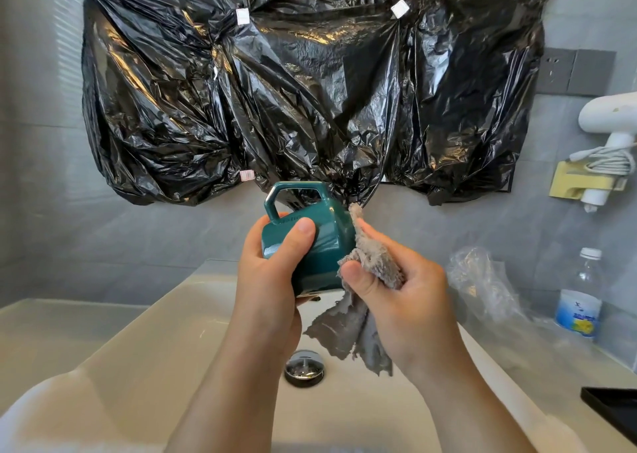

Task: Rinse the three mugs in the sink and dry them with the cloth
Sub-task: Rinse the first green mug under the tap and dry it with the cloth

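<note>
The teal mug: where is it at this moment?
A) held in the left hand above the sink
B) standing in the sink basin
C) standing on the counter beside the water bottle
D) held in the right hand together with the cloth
A: the left hand grips the teal mug above the sink, while the right hand holds only the grey cloth.

No legible text; bottle label (577, 314) blurred.

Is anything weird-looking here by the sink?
Yes: crinkled black plastic bags are taped across the wall above the sink, hiding whatever is behind. The mug and cloth look fine.
</note>
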A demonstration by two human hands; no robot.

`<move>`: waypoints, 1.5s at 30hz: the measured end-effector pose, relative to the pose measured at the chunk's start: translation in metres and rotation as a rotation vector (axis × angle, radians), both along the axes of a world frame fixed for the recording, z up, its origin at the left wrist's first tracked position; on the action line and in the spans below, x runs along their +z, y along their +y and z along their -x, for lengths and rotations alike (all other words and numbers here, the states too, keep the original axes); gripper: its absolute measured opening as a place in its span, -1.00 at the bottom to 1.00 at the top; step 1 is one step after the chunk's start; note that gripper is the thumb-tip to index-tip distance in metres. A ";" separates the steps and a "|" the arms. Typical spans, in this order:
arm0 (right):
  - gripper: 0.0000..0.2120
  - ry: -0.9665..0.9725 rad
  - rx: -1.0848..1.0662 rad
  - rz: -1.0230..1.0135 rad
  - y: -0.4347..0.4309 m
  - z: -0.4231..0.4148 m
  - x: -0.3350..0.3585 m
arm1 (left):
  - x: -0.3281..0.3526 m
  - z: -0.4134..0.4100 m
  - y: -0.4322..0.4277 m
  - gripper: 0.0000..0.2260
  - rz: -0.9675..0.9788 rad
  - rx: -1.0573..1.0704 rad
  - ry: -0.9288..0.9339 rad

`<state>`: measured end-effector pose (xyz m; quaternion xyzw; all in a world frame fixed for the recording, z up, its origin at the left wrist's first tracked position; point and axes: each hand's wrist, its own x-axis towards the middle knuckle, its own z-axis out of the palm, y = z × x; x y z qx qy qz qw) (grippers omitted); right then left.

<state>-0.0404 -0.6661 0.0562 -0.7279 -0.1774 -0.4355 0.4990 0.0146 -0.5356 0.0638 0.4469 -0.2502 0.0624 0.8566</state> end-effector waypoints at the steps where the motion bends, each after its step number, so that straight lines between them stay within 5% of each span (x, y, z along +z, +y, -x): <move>1: -0.62 -0.058 -0.093 -0.011 0.000 0.000 -0.001 | 0.000 0.000 -0.001 -0.53 0.007 0.018 0.003; 3: -0.71 -0.116 -0.198 0.012 0.001 0.001 0.001 | 0.000 -0.002 -0.001 -0.57 0.018 0.058 0.020; 5: -0.80 -0.025 -0.068 -0.117 -0.002 0.003 0.005 | -0.001 -0.004 0.000 -0.60 0.022 0.080 0.055; 8: -0.67 0.210 0.284 -0.671 -0.021 0.004 0.013 | -0.003 -0.007 0.001 -0.62 -0.001 0.013 0.134; 10: -0.51 0.215 0.295 -0.897 -0.028 0.004 0.017 | -0.003 -0.005 0.001 -0.63 -0.023 -0.074 0.133; 13: -0.48 0.020 0.036 -0.551 -0.010 0.007 0.015 | -0.003 -0.004 -0.002 -0.55 -0.069 -0.115 0.049; 15: -0.53 0.024 0.049 -0.182 0.010 0.006 0.009 | -0.001 -0.001 -0.001 -0.49 -0.067 -0.118 -0.009; 17: -0.53 0.004 0.091 -0.049 0.014 0.001 0.002 | 0.000 0.000 -0.001 -0.44 -0.059 -0.109 -0.074; 19: -0.62 -0.028 -0.006 -0.112 0.011 0.001 0.002 | -0.002 0.002 -0.003 -0.48 -0.065 -0.083 -0.138; 21: -0.74 -0.164 -0.346 -0.065 0.006 0.002 0.003 | -0.003 0.006 -0.007 -0.49 -0.068 -0.057 -0.160; 23: -0.69 -0.191 -0.490 -0.032 0.006 0.002 0.002 | -0.004 0.007 -0.012 -0.56 -0.056 -0.030 -0.170; 29: -0.42 0.128 0.028 -0.131 0.012 0.000 0.001 | -0.002 0.002 -0.003 -0.68 -0.024 0.069 -0.225; 33: -0.50 0.229 0.277 -0.354 -0.004 -0.003 0.004 | -0.005 0.005 -0.007 -0.59 -0.125 -0.019 -0.276; 41: -0.72 0.034 -0.235 -0.045 0.008 -0.005 -0.004 | -0.002 0.006 -0.008 -0.77 -0.020 0.142 -0.105; 45: -0.62 0.023 -0.042 -0.177 0.004 -0.001 0.000 | -0.002 0.007 -0.001 -0.74 -0.120 -0.030 -0.192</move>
